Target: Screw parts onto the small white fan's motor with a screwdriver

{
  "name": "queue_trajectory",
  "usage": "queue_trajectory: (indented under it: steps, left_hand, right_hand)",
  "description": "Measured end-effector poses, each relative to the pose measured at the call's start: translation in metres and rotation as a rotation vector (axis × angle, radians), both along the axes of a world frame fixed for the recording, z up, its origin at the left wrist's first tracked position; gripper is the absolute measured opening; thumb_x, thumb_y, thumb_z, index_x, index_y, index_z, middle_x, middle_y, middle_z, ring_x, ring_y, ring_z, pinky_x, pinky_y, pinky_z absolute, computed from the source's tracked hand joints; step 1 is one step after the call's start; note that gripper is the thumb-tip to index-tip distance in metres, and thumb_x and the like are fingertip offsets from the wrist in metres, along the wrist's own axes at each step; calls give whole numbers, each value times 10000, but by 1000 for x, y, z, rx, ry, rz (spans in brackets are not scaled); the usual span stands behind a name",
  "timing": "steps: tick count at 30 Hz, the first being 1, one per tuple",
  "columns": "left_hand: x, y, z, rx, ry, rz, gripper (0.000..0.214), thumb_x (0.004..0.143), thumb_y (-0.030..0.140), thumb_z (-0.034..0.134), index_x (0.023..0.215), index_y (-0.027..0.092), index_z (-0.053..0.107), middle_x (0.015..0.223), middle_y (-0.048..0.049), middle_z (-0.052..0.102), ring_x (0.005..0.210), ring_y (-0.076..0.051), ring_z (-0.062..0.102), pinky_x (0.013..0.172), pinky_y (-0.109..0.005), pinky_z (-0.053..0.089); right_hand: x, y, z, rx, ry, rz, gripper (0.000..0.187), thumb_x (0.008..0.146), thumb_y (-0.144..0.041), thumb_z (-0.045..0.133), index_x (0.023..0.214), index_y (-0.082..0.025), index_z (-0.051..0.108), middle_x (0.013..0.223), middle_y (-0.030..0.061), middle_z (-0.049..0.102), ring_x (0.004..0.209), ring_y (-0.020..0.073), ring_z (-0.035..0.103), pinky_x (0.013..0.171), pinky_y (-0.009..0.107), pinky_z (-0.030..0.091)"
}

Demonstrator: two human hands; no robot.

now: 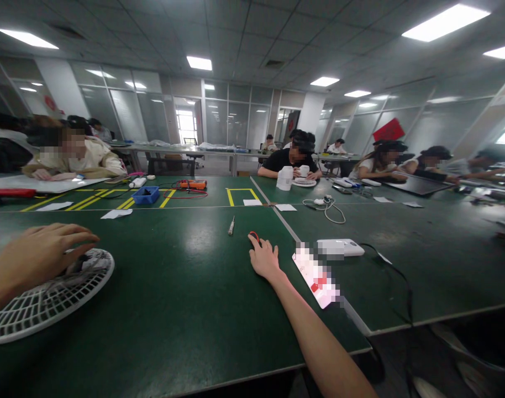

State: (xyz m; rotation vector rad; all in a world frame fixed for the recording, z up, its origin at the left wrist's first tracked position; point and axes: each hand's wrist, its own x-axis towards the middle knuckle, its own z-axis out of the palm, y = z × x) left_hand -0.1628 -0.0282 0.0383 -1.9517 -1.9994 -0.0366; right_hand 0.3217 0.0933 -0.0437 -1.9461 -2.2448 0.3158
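Observation:
My left hand [49, 258] is over a white round fan grille [87, 294] at the left, fingers stretched out and slightly bent. Dark and grey parts [79, 265] lie in the grille under the fingers, partly hidden. On the green table my right hand [264, 257] rests with its fingers apart. Its fingertips are at a small red and black object [253, 236], mostly covered, whose kind I cannot make out. A slim screwdriver with a clear handle [231, 225] lies to the left of that hand.
A phone with a bright screen [316, 279] and a white device [340, 247] with a black cable lie at the right. Farther back are a blue bin [146, 195], an orange meter [191, 184], a white cable [329, 207] and paper slips. Co-workers sit around the tables.

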Motion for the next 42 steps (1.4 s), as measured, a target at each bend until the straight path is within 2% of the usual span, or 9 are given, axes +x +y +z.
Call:
queue_trajectory:
  steps: [4,9,14,17,20,24,27,31,42]
  left_hand:
    - [71,12,-6,-74,-97,-73,592,925,460,304,1195,173,746,1250,-114,737,1098,-292,667,1009,-443,483]
    - [150,37,-47,-120,-333,-212,485,926,413,377,1151,231,767,1166,-103,778,1082,-290,706,1028,-436,513]
    - [213,60,-82,-112,-468,-282,414,944,360,418,1117,230,771,1140,-93,786,1065,-270,721,988,-410,549]
    - [246,71,-89,-77,-536,-262,380,941,322,451,1127,221,767,1125,-95,788,1071,-272,726,1007,-423,555]
    - [271,80,-94,-38,-582,-233,384,945,299,473,1220,223,731,1241,-88,762,1162,-263,706,1064,-420,538]
    - [289,85,-107,-33,-570,-259,504,980,390,487,1426,181,596,1474,-125,627,1432,-288,532,1195,-462,434]
    - [291,84,-117,-105,-510,-335,618,1015,518,412,1516,167,498,1573,-132,519,1540,-294,384,1268,-521,310]
    - [288,82,-123,-175,-460,-366,736,1006,653,318,1559,183,443,1642,-134,406,1568,-298,325,1291,-554,233]
    - [285,78,-120,-206,-439,-393,757,1003,681,293,1573,199,415,1661,-157,344,1582,-312,276,1288,-576,225]
  right_hand:
    - [0,-1,1,-2,-11,3,597,1054,-285,336,1647,-310,273,1684,144,355,1571,301,275,1241,572,146]
    - [1,-2,4,-13,-6,1,595,1056,-285,339,1648,-306,274,1682,139,361,1575,300,271,1247,556,153]
    - [1,-2,5,-25,-5,3,593,1060,-294,330,1650,-309,265,1688,146,348,1580,304,264,1244,559,151]
    - [1,0,2,-18,-6,6,598,1057,-296,335,1650,-315,259,1686,147,349,1577,305,268,1239,567,150]
    - [1,3,-3,5,3,3,604,1048,-291,352,1646,-317,272,1676,140,367,1571,305,276,1237,573,143]
    - [1,3,-6,17,16,8,604,1043,-284,357,1642,-312,287,1668,142,378,1565,313,282,1232,582,152]
    - [0,1,-3,20,22,12,605,1040,-274,354,1641,-307,296,1663,152,386,1563,324,289,1230,589,162]
    - [-1,-1,0,16,27,8,610,1037,-261,354,1643,-297,297,1663,153,385,1566,333,283,1237,587,160]
    - [1,1,-4,28,29,21,604,1045,-274,360,1645,-294,292,1663,172,379,1569,346,283,1237,602,173]
